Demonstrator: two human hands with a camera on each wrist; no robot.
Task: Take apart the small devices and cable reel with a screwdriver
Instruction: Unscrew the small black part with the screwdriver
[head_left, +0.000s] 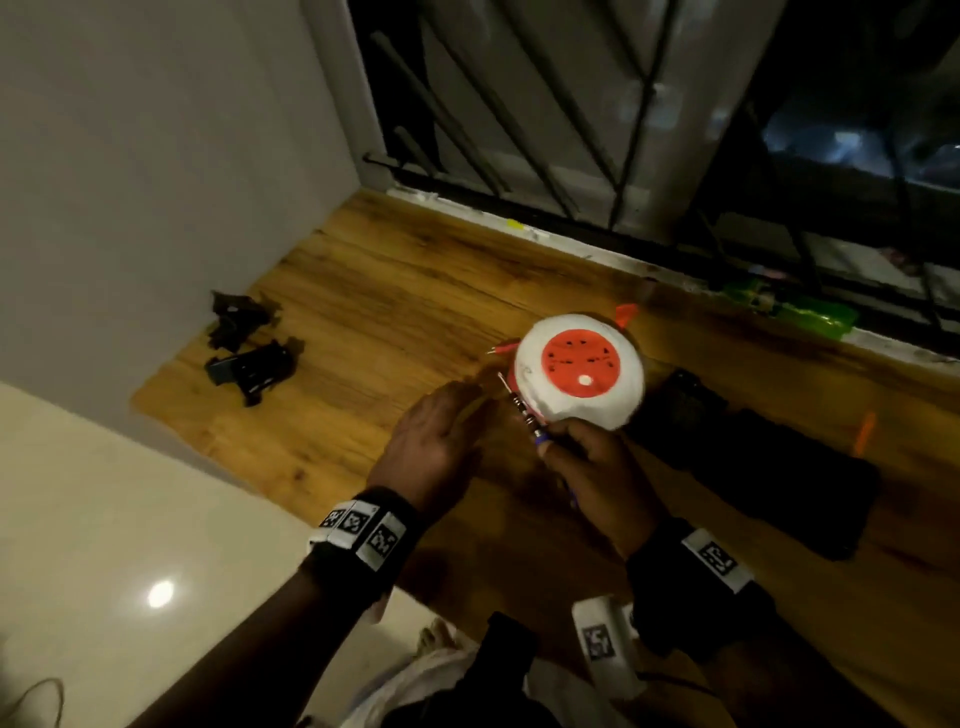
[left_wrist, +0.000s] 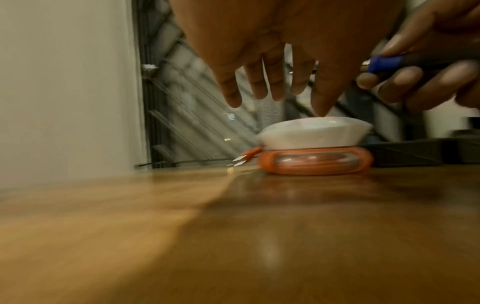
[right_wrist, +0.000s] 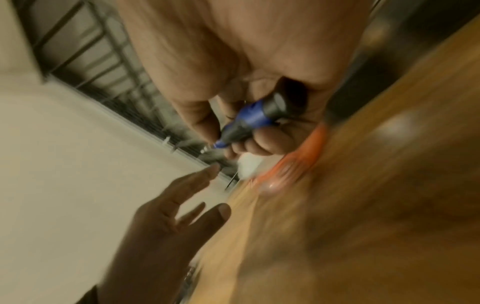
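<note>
From the head camera, the reel (head_left: 579, 371) lies flat on the wood floor (head_left: 363, 312), socket face up; the right hand (head_left: 597, 478) grips a screwdriver (head_left: 524, 413) whose tip is at the reel's near-left edge, and the left hand (head_left: 431, 441) hovers beside it, fingers straight. Black parts (head_left: 249, 348) lie well apart by the wall. The left wrist view shows spread fingers (left_wrist: 259, 82) above the reel (left_wrist: 314, 150). The right wrist view, blurred, shows fingers curled around the screwdriver (right_wrist: 249, 123).

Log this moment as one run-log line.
left hand: open, holds nothing | right hand: grips screwdriver | cable reel: on wooden surface, still assembled | tip near reel's edge
</note>
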